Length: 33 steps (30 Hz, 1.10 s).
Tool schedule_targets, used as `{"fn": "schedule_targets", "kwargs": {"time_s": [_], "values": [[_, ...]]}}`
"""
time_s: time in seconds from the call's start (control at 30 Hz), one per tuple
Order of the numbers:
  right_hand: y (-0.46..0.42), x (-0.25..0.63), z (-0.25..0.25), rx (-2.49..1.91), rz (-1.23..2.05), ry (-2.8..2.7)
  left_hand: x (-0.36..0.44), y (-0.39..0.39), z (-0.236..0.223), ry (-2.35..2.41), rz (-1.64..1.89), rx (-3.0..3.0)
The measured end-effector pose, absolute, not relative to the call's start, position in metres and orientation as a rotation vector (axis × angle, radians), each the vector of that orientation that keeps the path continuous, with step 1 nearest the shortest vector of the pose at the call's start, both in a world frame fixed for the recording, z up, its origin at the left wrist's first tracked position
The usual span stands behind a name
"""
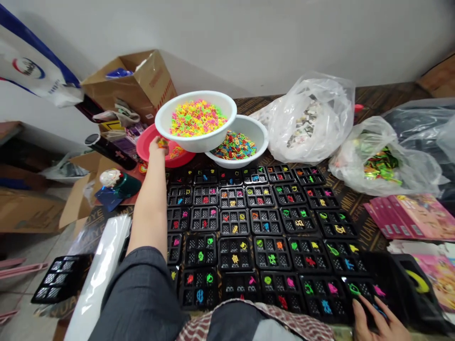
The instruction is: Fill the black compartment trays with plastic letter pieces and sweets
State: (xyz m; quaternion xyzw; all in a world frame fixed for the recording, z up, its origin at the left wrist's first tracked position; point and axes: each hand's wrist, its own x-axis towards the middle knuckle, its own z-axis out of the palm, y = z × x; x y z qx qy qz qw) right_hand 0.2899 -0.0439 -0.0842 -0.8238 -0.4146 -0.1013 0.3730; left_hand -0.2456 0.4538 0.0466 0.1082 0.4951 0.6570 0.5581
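Observation:
My left hand (160,146) reaches into a pink-red basin (142,144), its fingers curled around small bright plastic pieces (163,142). Similar ring-like pieces (177,151) lie in that basin. Down at the lower right, my right hand (380,323) rests with fingers apart on a black compartment tray (368,293). That tray holds a green piece (354,289), a pink piece (379,290) and a blue piece partly hidden by the fingers. Rows of black trays (234,255) cover the table between my hands, with small coloured pieces in some compartments.
A white basin (227,124) of neon pieces overlaps another white basin (263,142) of coloured pieces. Plastic bags (334,118) stand at the back right, above pink printed packs (423,215). To the left are an open carton (156,76), a black tumbler (111,150) and a green cup (128,184).

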Motion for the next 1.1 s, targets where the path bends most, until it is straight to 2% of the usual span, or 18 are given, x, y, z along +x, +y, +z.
{"fn": "schedule_targets", "kwargs": {"time_s": [0.13, 0.3, 0.37, 0.5, 0.53, 0.6, 0.8, 1.1], "values": [[-0.049, 0.288, -0.078, -2.075, -0.259, -1.064, -0.233, 0.405, 0.061, 1.139, 1.592, 0.170], [-0.033, 0.251, -0.049, -1.897, -0.168, -0.723, -0.147, 0.286, 0.052, 1.025, 1.276, 0.178], [-0.013, 0.219, -0.032, -1.740, 0.235, -0.679, -0.090, 0.223, 0.037, 1.038, 1.131, 0.276], [0.026, 0.153, -0.009, -1.107, 1.541, -0.323, 0.012, 0.100, 0.002, 1.076, 1.036, 0.728], [0.031, 0.142, -0.006, -0.973, 1.747, -0.220, 0.028, 0.075, -0.006, 1.106, 1.091, 0.914], [0.032, 0.127, -0.001, -0.807, 1.950, -0.041, 0.048, 0.037, -0.016, 1.136, 1.235, 1.311], [0.001, 0.112, -0.004, -0.732, 1.970, 0.125, 0.042, -0.014, -0.027, 1.219, 1.442, 1.992], [-0.037, 0.114, -0.024, -0.680, 1.923, 0.083, 0.045, -0.061, -0.038, 1.334, 1.405, 2.185]]}}
